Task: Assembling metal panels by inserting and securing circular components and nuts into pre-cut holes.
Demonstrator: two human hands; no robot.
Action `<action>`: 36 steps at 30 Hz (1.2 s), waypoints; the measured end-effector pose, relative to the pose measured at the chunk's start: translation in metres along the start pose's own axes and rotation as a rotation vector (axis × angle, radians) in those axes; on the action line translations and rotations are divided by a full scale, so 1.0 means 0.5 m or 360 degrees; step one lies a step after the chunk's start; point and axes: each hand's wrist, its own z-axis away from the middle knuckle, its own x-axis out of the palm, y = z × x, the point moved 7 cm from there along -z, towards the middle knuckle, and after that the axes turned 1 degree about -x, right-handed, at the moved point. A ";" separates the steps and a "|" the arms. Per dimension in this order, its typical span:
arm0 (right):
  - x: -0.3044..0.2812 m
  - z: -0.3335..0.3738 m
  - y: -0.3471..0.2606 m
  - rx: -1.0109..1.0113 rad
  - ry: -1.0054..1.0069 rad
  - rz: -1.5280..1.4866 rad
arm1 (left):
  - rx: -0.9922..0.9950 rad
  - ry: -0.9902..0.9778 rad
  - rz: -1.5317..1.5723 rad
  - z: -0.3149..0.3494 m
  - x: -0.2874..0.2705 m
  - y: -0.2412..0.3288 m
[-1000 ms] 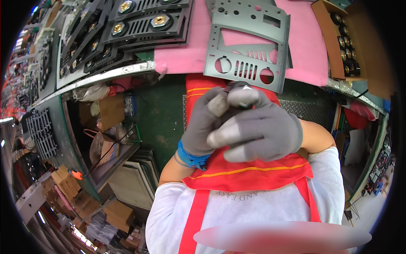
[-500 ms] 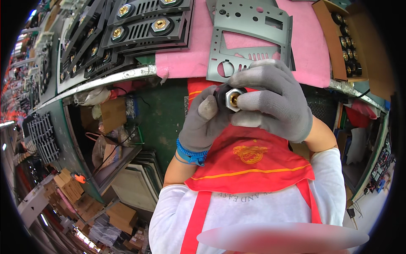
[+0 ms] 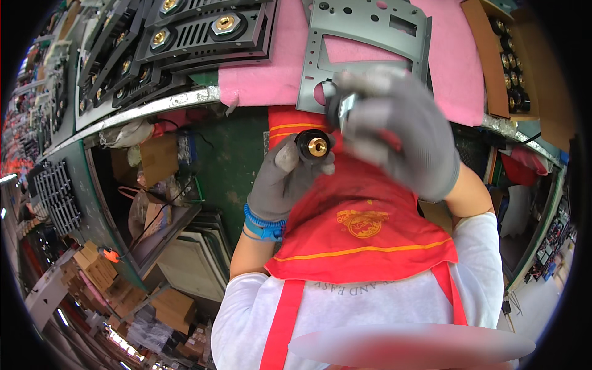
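My left hand is clamped around the black fitting, its brass centre facing up above my red apron, short of the counter. My right hand, blurred, has its fingers drawn together on a silvery nut and what looks like a dark ring, near the grey panel. I judge it best to grip the fitting by its sides and pinch the loose pieces firmly.
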 end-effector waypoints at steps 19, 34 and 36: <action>0.003 0.051 0.135 0.0263 -0.0521 -0.0321 | -0.0437 -0.0201 0.0269 -0.084 -0.009 -0.105; 0.019 0.023 0.107 0.0073 -0.0571 -0.0558 | -0.0069 -0.0103 -0.0308 -0.082 0.058 0.016; 0.021 0.017 0.103 0.0058 -0.0646 -0.0515 | -0.0098 -0.0058 -0.0213 -0.092 0.051 0.009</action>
